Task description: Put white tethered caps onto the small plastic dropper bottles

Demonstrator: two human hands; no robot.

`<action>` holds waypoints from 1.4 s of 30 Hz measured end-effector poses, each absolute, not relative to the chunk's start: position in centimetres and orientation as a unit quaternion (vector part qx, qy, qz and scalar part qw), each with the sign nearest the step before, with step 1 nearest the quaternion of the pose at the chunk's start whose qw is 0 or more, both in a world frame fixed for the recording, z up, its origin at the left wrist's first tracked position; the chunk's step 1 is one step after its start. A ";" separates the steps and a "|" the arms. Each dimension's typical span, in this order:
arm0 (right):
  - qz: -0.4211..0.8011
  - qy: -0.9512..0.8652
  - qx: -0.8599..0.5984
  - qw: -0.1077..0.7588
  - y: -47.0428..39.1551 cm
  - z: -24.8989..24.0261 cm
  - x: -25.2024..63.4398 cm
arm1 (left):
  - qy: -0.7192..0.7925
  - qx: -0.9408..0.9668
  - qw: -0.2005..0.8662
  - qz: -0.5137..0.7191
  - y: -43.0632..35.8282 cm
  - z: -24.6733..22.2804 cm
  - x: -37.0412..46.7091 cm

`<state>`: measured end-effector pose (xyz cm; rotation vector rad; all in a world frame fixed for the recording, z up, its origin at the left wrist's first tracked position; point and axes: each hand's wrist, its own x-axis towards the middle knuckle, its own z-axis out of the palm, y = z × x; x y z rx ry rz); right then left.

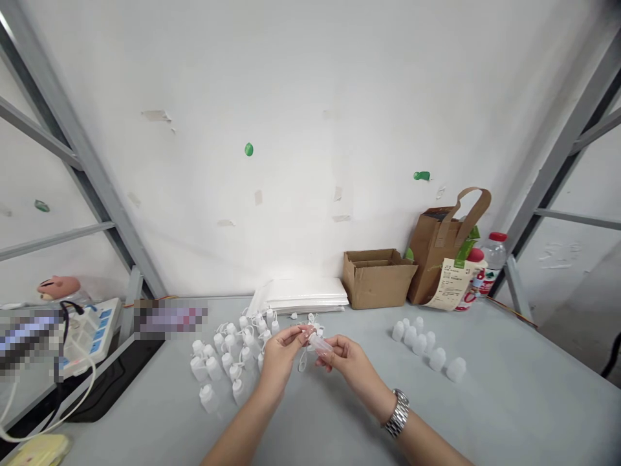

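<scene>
Our right hand pinching a bottle over the table, our left hand fingertips pinched at its upper end, capped bottles at nine o'clock from it, more bottles at three, caps at twelve, box at one, bag at two.

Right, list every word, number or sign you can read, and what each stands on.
"J12", seemingly: top of the receipt slip by the brown paper bag; its smaller lines are unreadable.
Red-capped plastic bottle: label print too small to read.
Red-and-white container partly behind the slip: red lettering partly hidden, unreadable.
Small white-capped bottles: no readable text.
</scene>
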<state>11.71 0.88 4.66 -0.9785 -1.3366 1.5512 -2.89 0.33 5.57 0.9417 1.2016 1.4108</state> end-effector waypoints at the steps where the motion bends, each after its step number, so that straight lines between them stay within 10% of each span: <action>1: 0.605 -0.543 -0.391 0.431 0.9 4.4 11.7 | 0.501 0.394 0.509 0.578 0.4 5.6 -2.9; 42: 0.647 -0.533 -0.363 0.407 0.8 4.7 11.9 | 0.461 0.469 0.506 0.558 0.3 5.5 -2.9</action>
